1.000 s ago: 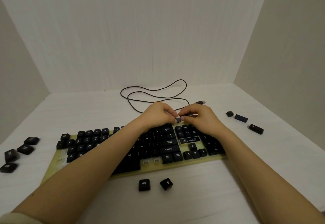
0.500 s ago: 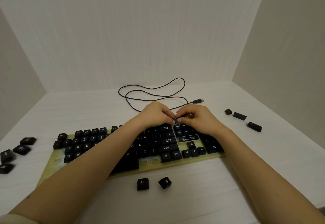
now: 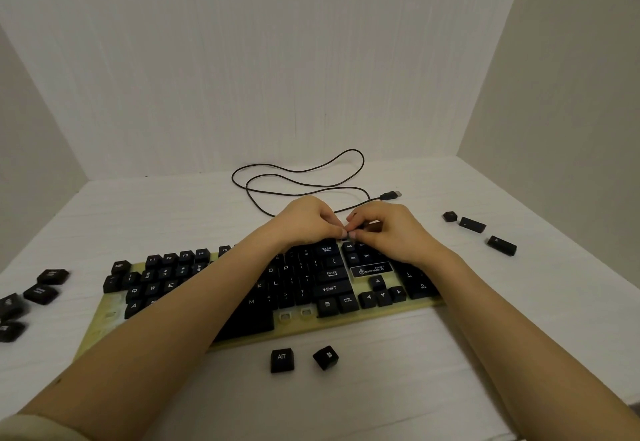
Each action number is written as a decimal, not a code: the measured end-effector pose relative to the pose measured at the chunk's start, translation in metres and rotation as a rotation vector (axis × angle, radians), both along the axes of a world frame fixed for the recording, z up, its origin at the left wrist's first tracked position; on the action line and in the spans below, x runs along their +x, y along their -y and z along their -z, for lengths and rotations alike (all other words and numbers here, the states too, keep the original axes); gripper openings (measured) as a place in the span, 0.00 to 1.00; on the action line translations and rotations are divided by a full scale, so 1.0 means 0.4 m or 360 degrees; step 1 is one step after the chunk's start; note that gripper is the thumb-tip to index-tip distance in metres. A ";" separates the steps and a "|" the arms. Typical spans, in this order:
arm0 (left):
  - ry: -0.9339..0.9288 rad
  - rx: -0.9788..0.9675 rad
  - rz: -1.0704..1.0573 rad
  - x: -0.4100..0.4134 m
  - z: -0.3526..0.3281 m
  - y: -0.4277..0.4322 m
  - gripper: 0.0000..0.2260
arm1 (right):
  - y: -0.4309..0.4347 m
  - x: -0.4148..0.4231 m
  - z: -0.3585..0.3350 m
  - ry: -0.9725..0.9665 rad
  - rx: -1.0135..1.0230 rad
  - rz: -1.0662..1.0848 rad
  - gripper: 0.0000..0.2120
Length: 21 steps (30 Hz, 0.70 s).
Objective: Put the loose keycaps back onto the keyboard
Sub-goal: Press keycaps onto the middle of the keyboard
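Observation:
A black keyboard on a yellowish base [image 3: 346, 323] lies across the white table. Over its top row, right of the BACK key, my left hand [image 3: 308, 222] and my right hand [image 3: 388, 229] meet fingertip to fingertip. Their curled fingers pinch a small dark keycap [image 3: 346, 238] that is mostly hidden. Two bare switch sockets [image 3: 294, 314] show in the bottom row. A loose ALT keycap [image 3: 282, 359] and a Windows keycap [image 3: 325, 356] lie in front of the keyboard.
Several loose keycaps [image 3: 41, 293] lie at the left table edge. Three more keycaps [image 3: 472, 224] sit at the right. The keyboard's black cable [image 3: 298, 181] loops behind my hands, ending in a USB plug [image 3: 391, 195]. Walls close in the table on three sides.
The view has shifted slightly. Both hands stay together over the keyboard's top row, fingertips working at the same spot.

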<state>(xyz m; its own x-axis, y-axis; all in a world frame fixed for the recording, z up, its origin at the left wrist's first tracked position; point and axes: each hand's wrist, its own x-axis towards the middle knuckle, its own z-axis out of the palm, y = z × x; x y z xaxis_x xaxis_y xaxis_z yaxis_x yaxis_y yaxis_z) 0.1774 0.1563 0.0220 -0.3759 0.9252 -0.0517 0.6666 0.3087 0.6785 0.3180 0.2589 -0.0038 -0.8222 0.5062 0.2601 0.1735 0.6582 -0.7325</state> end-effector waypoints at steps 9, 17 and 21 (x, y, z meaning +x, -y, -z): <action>-0.0054 0.0036 0.0042 0.002 -0.002 0.010 0.07 | -0.005 -0.003 0.009 -0.0031 0.0085 -0.0012 0.06; -0.0225 0.0043 0.0114 0.007 0.002 0.015 0.10 | 0.003 0.004 0.005 -0.0008 0.0310 -0.0043 0.05; -0.0123 0.0075 0.0103 0.002 0.006 0.019 0.10 | 0.002 0.005 0.005 0.0004 0.0265 -0.0021 0.05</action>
